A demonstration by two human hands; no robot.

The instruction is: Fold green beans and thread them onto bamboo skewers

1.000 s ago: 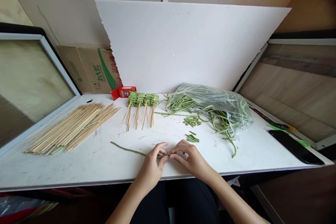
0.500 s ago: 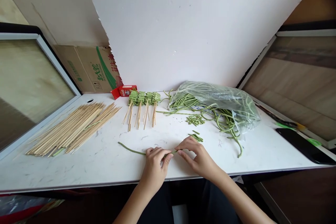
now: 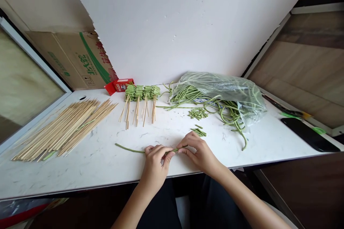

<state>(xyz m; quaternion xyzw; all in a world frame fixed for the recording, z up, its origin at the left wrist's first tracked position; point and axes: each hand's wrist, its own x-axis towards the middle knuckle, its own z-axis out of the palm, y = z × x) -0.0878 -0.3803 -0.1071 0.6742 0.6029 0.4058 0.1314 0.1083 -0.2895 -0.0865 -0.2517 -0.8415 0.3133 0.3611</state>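
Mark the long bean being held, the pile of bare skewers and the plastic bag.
long bean (image 3: 129, 149): head view, its free stretch at the left.
bare skewers (image 3: 64, 128): head view, middle of the pile.
plastic bag (image 3: 223, 86): head view, top of the clear film.

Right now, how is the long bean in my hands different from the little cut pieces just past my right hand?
The long bean is one long thin strand; the cut pieces are short stubs. The long bean is pinched between the left hand and right hand, its free end trailing left; the cut pieces lie loose in a small cluster, untouched. Both are green and rest on the white table.
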